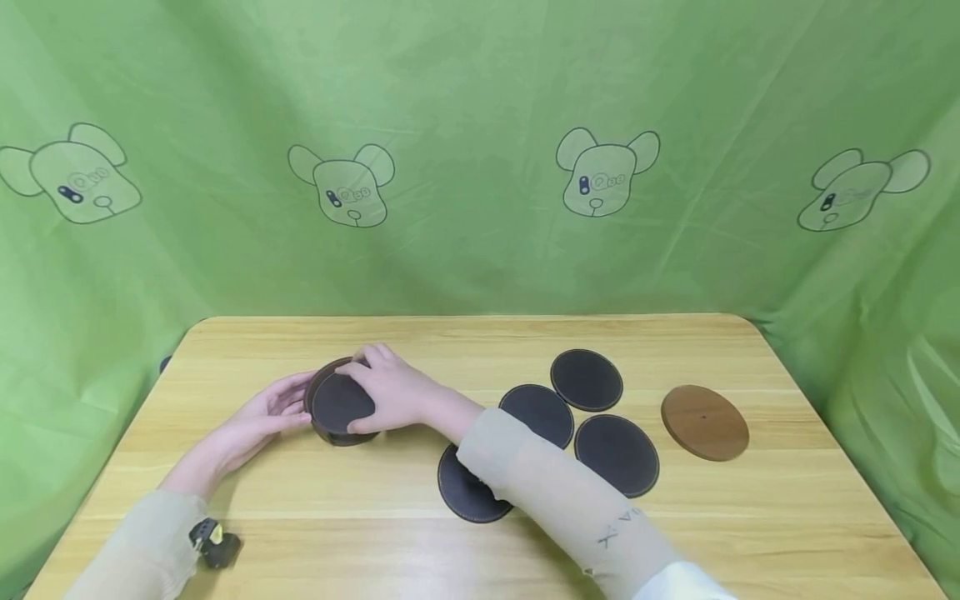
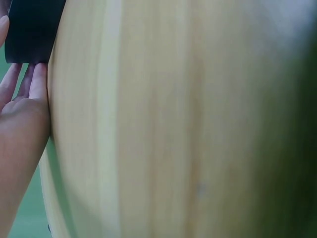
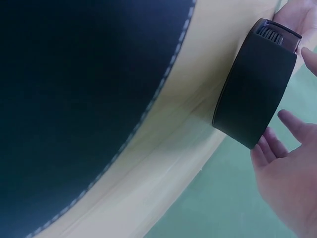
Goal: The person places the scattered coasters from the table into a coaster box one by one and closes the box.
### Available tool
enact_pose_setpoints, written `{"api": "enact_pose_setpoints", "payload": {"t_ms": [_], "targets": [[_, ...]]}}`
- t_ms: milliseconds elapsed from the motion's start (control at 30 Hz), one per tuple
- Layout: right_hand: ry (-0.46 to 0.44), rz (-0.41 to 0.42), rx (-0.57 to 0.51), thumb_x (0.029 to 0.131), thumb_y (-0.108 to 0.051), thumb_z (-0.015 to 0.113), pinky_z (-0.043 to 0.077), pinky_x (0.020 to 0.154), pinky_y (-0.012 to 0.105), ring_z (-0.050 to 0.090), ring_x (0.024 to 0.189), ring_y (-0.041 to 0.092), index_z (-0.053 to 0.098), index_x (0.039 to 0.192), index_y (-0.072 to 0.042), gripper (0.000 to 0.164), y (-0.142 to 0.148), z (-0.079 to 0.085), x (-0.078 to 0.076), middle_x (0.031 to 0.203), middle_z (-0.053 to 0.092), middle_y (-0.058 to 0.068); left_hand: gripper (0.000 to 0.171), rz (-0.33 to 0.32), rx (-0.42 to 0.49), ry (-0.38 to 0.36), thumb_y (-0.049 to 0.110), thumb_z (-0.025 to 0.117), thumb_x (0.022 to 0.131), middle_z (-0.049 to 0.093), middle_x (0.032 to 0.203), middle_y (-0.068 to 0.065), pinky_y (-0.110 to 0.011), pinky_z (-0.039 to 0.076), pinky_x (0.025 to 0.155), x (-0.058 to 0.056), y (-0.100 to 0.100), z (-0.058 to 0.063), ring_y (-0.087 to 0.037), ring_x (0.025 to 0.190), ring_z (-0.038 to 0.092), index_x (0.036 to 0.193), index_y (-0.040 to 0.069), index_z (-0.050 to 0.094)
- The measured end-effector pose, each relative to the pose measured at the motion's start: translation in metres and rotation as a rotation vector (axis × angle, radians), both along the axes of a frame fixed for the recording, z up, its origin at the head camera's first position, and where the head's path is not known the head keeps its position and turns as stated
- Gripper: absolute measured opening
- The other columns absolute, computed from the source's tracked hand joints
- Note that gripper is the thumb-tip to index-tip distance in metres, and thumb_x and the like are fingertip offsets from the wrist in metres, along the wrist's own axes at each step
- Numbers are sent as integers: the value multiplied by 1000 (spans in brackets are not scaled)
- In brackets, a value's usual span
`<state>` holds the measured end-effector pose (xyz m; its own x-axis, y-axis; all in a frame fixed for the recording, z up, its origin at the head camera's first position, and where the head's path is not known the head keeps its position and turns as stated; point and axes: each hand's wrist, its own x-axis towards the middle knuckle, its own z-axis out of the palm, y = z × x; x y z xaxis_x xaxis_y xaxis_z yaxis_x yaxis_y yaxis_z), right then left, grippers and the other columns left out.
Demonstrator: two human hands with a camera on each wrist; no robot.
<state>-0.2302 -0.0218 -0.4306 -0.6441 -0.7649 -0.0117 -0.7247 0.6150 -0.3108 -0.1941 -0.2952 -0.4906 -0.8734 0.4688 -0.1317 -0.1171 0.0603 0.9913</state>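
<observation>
While the round dark-brown coaster holder (image 1: pixel 341 408) stands on the left half of the light wooden table (image 1: pixel 480 500), it is held from both sides. The left hand (image 1: pixel 262 414) is laid against its left wall with fingers nearly straight and relaxed, touching rather than clasping; in the left wrist view those fingers (image 2: pixel 37 82) are seen resting against the holder's dark side (image 2: pixel 32 29) at the table edge. The right hand (image 1: pixel 390 390) is arched over the top of the holder, its fingers curled around the far and right rim and the thumb at the near side, so that the holder is gripped. A dark disc is seen lying in the holder's top, under that hand. In the right wrist view the holder's dark wall (image 3: pixel 255 91) is shown with the left hand's fingers (image 3: pixel 292 124) just beside it.

To the right of the holder, four round dark leather coasters with pale stitching (image 1: pixel 587 380) are spread on the table; one of them is partly hidden beneath the right forearm. A round brown wooden lid (image 1: pixel 704 422) is lying flat further right, apart from the coasters. Behind the table a green cloth backdrop printed with bear heads (image 1: pixel 480 167) is hung.
</observation>
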Motion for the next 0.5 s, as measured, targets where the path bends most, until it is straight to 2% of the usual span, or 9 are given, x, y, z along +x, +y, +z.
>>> {"api": "enact_pose_setpoints", "payload": {"t_ms": [200, 500], "targets": [[-1, 12, -23, 89, -46, 82, 44, 125, 41, 46, 142, 26, 47, 159, -15, 84, 12, 4, 3, 151, 50, 11, 77, 8, -19, -3, -1, 64, 102, 51, 153, 6, -9, 48, 110, 1, 1, 1, 9, 129, 59, 164, -8, 18], [-16, 11, -64, 87, -44, 85, 45, 124, 43, 45, 144, 27, 49, 159, -17, 85, 32, 11, 8, 152, 50, 11, 77, 3, 3, -2, -2, 63, 102, 57, 141, 22, -9, 48, 109, 0, 1, 0, 9, 128, 59, 164, -8, 19]]}}
